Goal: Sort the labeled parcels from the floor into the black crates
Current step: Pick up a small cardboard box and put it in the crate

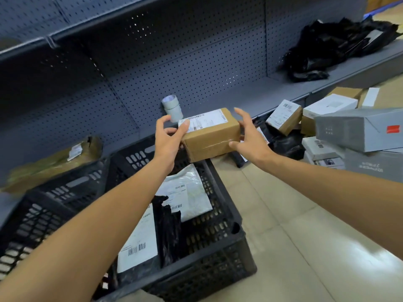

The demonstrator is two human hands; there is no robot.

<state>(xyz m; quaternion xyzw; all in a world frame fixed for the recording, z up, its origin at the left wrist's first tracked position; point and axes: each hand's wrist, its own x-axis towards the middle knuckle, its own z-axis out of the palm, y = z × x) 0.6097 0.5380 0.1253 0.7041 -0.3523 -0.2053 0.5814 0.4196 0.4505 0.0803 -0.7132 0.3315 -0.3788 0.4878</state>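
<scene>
A small brown cardboard parcel (210, 135) with a white shipping label on top is held in the air above the far end of a black plastic crate (220, 216). The person's left hand (169, 136) grips the parcel's left end, thumb on the label and fingers curled beneath. The right hand (248, 136) is at the parcel's right end with fingers spread and fairly straight; whether it presses the box or hovers just beside it cannot be told.

Inside that crate lie a grey mailer bag (185, 190), a black bag (170, 232) and a dark parcel with a large white barcode label (139, 243). A second black crate (50, 205) stands to its left; its contents are hard to make out.

On the tiled floor to the right, a pile waits: another labelled brown box (283, 116), white boxes (329, 105), a large grey box (359, 129) and black bags (285, 142). More black bags (335, 44) sit on the grey shelf (250, 92) behind, near a roll of tape (172, 107).

Judging from this, sorting is underway but far from finished: a few parcels are crated, one is in hand, many remain.
</scene>
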